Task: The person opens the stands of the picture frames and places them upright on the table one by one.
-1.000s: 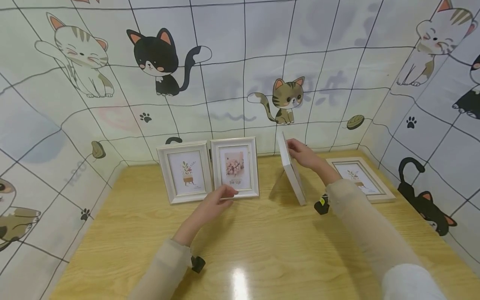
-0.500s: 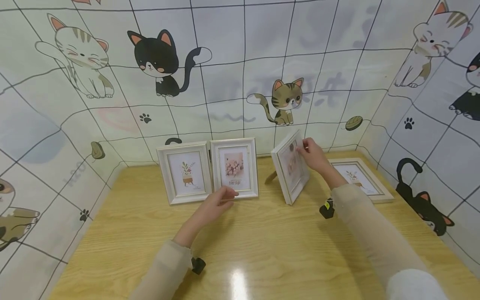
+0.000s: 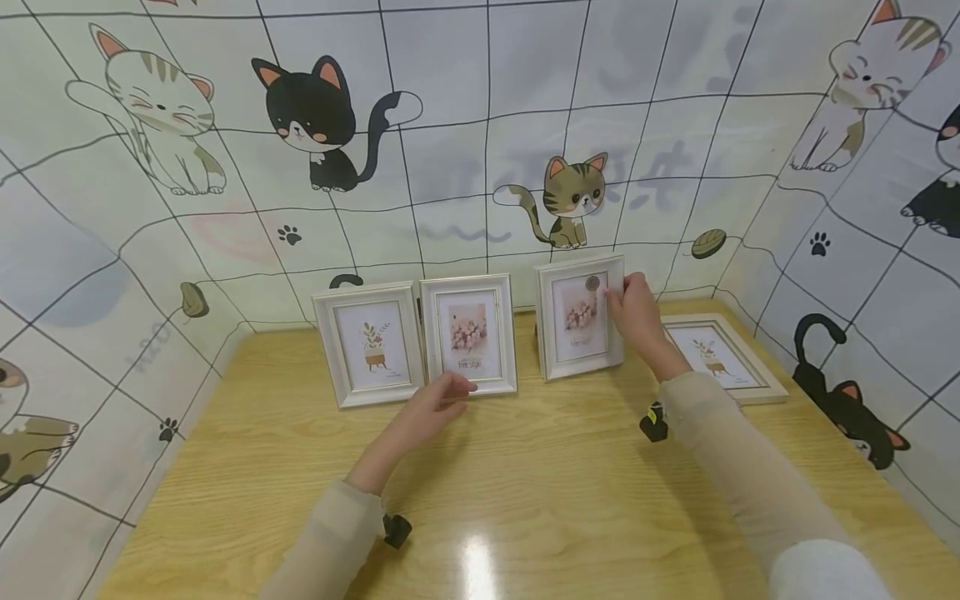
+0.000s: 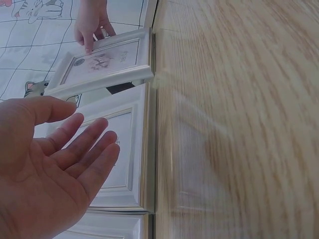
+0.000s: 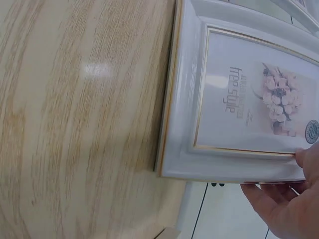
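Observation:
My right hand grips the right edge of a white picture frame with a pink flower print and a round dark sticker. In the right wrist view the thumb lies on the front of this picture frame and the fingers go behind it. My left hand is held before the lower edge of a second white flower picture frame, fingers loosely bent, nothing in it. Left of that stands a white picture frame with a potted-plant print. In the left wrist view the left palm faces up.
Another plant-print picture frame lies flat at the right of the wooden table. Cat-patterned wall covering rises behind and at both sides. A gap separates the gripped frame from the middle one.
My right hand has turned the gripped picture frame from edge-on to facing me and moved it back toward the wall. The left hand stays in place.

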